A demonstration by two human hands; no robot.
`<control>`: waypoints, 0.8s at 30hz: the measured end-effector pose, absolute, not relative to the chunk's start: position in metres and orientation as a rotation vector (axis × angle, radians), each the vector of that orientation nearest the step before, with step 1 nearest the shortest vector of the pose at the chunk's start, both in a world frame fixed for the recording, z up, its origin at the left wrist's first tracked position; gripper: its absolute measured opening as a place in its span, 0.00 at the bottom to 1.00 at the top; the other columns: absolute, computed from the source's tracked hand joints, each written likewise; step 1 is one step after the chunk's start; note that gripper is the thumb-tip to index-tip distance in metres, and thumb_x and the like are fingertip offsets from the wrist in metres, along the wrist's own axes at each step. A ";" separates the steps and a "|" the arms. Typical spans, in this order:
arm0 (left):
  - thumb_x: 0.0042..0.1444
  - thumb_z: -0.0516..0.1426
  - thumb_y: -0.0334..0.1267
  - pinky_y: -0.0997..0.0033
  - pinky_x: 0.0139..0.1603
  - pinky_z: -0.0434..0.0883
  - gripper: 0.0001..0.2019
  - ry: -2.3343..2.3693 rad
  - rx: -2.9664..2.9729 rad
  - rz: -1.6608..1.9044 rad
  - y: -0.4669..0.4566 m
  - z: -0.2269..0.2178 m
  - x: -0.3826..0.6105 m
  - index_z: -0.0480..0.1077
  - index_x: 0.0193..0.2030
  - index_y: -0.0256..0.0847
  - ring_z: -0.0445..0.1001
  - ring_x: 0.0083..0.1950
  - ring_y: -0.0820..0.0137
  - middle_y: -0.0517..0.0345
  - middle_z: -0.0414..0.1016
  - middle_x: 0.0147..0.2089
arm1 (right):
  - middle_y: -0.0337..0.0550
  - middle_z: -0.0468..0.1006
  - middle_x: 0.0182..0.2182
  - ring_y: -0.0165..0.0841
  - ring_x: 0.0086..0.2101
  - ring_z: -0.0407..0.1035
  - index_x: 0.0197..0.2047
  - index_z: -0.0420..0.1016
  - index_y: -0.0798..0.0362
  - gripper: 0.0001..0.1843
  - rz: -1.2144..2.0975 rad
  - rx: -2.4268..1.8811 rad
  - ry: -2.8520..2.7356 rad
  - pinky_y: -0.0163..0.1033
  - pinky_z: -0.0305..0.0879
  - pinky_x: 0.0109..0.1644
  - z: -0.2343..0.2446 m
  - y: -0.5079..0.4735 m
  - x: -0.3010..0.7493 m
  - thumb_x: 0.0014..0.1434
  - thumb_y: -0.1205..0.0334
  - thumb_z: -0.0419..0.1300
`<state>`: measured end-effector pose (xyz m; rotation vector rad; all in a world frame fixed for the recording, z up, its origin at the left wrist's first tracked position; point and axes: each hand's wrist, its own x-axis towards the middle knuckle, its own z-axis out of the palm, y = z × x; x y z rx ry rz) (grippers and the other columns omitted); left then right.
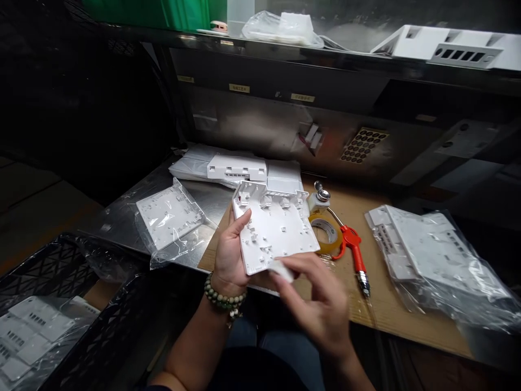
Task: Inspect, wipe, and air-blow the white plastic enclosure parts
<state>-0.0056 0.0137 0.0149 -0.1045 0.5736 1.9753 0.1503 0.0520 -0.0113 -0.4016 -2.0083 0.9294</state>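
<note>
- A white plastic panel (274, 228) is held up over the near edge of the bench, ribbed inner face toward the camera, tilted slightly.
- The panel is gripped along its left edge by the left hand (230, 252): thumb laid on the front face, other fingers hidden behind it. A bead bracelet (223, 298) is worn on that wrist.
- A small white piece (281, 270) is pinched in the fingertips of the right hand (321, 304) and pressed against the panel's lower edge; what the piece is cannot be told.
- A tape roll (337, 240) is seen just right of the panel, lying flat on a cardboard sheet (391, 309), with a red air blow gun (352, 244) touching or overlapping it.
- Bagged white housings (427, 252) are laid further right on the cardboard.
- A bagged flat panel (169, 214) is laid on the metal surface to the left.
- More white housings (236, 167) are stacked behind the held panel.
- A black crate (61, 266) is seen at lower left with bagged white parts (28, 331) inside.
</note>
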 end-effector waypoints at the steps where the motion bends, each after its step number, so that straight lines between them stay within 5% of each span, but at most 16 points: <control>1: 0.70 0.51 0.32 0.44 0.66 0.72 0.31 0.576 -0.083 2.011 0.014 0.016 -0.003 0.51 0.78 0.46 0.82 0.57 0.51 0.45 0.79 0.63 | 0.41 0.81 0.39 0.32 0.38 0.74 0.50 0.79 0.50 0.12 0.929 -0.359 -2.036 0.37 0.71 0.41 -0.007 0.043 0.142 0.64 0.71 0.67; 12: 0.68 0.58 0.31 0.46 0.69 0.70 0.33 0.615 0.036 2.120 0.009 0.009 0.003 0.56 0.76 0.56 0.79 0.61 0.52 0.52 0.76 0.66 | 0.42 0.80 0.34 0.31 0.34 0.74 0.43 0.82 0.53 0.07 0.903 -0.316 -2.063 0.37 0.71 0.40 -0.007 0.034 0.135 0.63 0.73 0.66; 21: 0.73 0.47 0.38 0.37 0.71 0.64 0.29 0.522 -0.113 2.025 -0.005 0.010 -0.025 0.50 0.78 0.40 0.72 0.67 0.46 0.40 0.76 0.66 | 0.41 0.81 0.36 0.33 0.35 0.74 0.43 0.84 0.49 0.08 0.821 -0.563 -1.921 0.38 0.70 0.38 -0.020 0.068 0.164 0.63 0.71 0.68; 24: 0.74 0.46 0.45 0.36 0.73 0.60 0.31 0.433 -0.111 1.924 -0.022 0.004 -0.044 0.46 0.79 0.41 0.66 0.71 0.47 0.43 0.73 0.69 | 0.41 0.81 0.35 0.34 0.35 0.74 0.40 0.85 0.49 0.04 0.621 -0.795 -1.711 0.39 0.69 0.37 -0.028 0.099 0.189 0.62 0.67 0.70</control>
